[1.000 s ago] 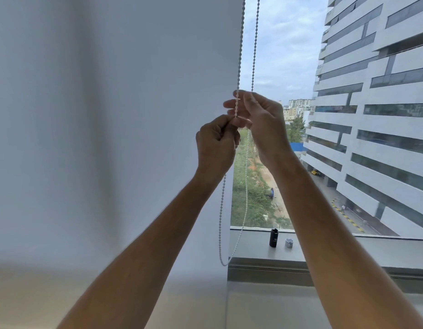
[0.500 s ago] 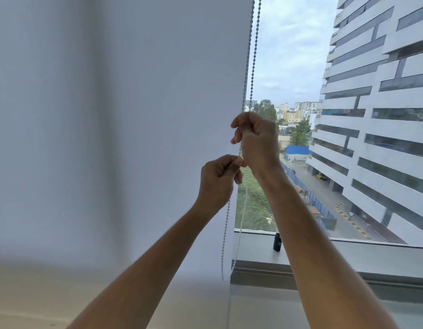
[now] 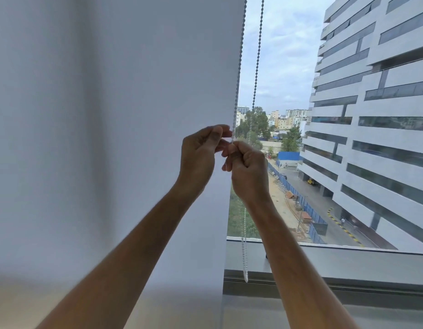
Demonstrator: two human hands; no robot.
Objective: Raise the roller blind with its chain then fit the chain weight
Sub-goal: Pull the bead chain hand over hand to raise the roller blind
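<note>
Grey windowsill, white building outside

left hand | bare, no rings | right hand | bare | both forearms sleeveless, no watch

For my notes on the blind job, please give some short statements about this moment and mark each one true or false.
1. Both hands are at the bead chain. True.
2. The roller blind is fully raised. False: it covers the window's left part down to the bottom.
3. The right hand is curled round the chain. True.
4. The left hand rests on the sill. False: it is raised beside the right hand.
</note>
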